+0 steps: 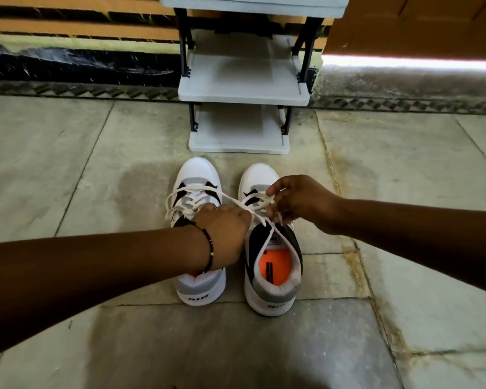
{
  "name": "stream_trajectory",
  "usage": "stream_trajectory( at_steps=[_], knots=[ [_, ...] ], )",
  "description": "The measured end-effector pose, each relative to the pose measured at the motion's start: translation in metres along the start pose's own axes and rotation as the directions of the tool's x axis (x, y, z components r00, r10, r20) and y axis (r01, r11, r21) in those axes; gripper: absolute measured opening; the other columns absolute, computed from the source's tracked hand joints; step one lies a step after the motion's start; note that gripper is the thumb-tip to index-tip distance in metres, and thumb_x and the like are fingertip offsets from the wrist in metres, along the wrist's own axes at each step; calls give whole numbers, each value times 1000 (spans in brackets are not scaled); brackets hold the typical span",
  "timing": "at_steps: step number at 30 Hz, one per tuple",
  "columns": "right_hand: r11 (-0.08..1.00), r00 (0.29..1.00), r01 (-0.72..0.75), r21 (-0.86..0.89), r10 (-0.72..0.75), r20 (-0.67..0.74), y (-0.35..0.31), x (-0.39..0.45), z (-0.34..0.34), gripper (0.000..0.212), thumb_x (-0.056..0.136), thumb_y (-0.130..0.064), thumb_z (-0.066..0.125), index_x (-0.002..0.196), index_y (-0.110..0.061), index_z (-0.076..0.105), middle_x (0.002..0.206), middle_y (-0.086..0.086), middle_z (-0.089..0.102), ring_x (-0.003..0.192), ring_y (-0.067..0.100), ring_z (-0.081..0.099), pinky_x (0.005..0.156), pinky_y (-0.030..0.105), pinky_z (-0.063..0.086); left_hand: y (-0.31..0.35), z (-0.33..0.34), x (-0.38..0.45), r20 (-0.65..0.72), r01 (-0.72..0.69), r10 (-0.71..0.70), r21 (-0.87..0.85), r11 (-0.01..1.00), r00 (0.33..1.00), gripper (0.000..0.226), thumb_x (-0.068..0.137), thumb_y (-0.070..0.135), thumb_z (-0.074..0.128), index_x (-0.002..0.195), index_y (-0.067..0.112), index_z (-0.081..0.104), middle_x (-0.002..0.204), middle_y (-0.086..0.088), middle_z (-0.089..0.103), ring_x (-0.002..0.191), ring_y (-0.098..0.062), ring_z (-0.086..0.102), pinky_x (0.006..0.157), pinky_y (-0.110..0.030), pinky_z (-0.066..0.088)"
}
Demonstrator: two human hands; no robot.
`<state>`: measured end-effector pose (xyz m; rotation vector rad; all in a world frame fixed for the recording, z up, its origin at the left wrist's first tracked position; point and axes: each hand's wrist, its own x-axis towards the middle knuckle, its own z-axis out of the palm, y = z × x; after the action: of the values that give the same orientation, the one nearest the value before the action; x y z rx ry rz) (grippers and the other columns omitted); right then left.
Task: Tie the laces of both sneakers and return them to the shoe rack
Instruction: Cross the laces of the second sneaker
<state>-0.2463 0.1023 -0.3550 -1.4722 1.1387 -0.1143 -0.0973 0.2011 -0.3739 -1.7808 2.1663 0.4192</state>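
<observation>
My left hand and right hand each pinch a lace above two sneakers marked "AIR", near the far rack.

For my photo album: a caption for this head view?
Both hands pull white laces over two sneakers before a rack.

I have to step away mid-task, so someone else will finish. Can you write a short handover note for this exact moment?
Left hand: pinching a lace over the left sneaker.
Right hand: pinching a lace above the right sneaker.
The white laces stretch between both hands, mid-tie.
Both sneakers stand side by side on the floor, toes toward the shoe rack.
Done: no finished bow visible.
Left: finish this knot, tie the other sneaker, put both on the rack.
</observation>
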Motion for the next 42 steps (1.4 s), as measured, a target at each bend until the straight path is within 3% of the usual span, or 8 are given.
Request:
stream_trajectory(
  at_steps=[6, 11, 15, 19, 23, 28, 34, 42],
  knots=[
    [999, 998, -55, 1, 55, -18, -1, -1, 5, 22, 83, 2, 58, 104, 2, 59, 81, 16, 68, 57, 17, 58, 45, 20, 48, -14, 3, 1, -202, 52, -57, -31, 998, 978, 86, 83, 33, 47, 141, 19, -15, 157, -4, -3, 143, -27, 8, 114, -53, 11],
    [983, 969, 1, -183, 45, 243, -11, -8, 10, 18, 85, -18, 61, 94, -2, 63, 80, 5, 65, 59, 13, 47, 50, 21, 38, -12, -15, 7, -250, -103, 75, -99, 990, 965, 79, 79, 23, 48, 142, 23, 1, 155, -5, 12, 143, -22, 9, 116, -49, 9],
    [979, 983, 75, -188, -41, 177, -14, -11, 11, 25, 90, -24, 55, 86, -3, 67, 78, 7, 65, 57, 13, 46, 50, 22, 37, -12, -29, 12, -295, -184, 85, -327, 927, 952, 39, 83, 12, 43, 121, 18, 44, 118, -14, 60, 112, -31, 53, 95, -40, 43],
    [982, 993, 101, -159, -89, 80, -17, -12, 0, 29, 92, -30, 50, 79, -8, 65, 63, 2, 62, 52, 13, 50, 44, 21, 36, -16, -31, 12, -266, -150, -39, -655, 741, 963, 24, 93, 17, 39, 107, 16, 58, 80, -1, 72, 76, -11, 63, 75, -22, 48],
    [991, 993, 115, -63, -115, -4, -20, -12, -9, 33, 94, -32, 45, 72, -12, 58, 61, 6, 50, 45, 12, 41, 42, 23, 31, -8, -30, 7, -26, -79, 136, -915, 396, 990, 33, 97, 22, 30, 119, 10, 50, 91, -6, 71, 89, -15, 67, 67, -30, 45],
    [987, 987, 159, -11, -159, 7, -27, -16, 5, 43, 94, -42, 39, 64, -13, 50, 55, 2, 46, 35, 7, 34, 37, 18, 28, 2, -29, 6, -11, -75, 213, -953, 295, 977, 19, 93, 16, 43, 109, 11, 52, 100, -16, 69, 76, 5, 65, 62, -11, 42],
    [949, 947, 315, 21, -316, 58, -28, -27, 14, 47, 96, -35, 38, 57, -11, 47, 40, -8, 50, 35, 2, 43, 38, 10, 33, -6, -33, 14, -107, -124, 66, -724, 679, 992, 20, 75, 31, 69, 64, 21, 55, 63, 0, 68, 48, 2, 54, 55, -16, 41],
    [936, 937, 348, 51, -349, 5, -26, -27, 16, 56, 96, -35, 38, 42, -22, 46, 34, -9, 45, 30, 2, 37, 35, 11, 29, -6, -30, 16, -165, -194, 115, -636, 747, 980, 21, 78, 33, 65, 71, 14, 58, 55, 4, 63, 50, -2, 55, 56, -15, 40]
  ],
)
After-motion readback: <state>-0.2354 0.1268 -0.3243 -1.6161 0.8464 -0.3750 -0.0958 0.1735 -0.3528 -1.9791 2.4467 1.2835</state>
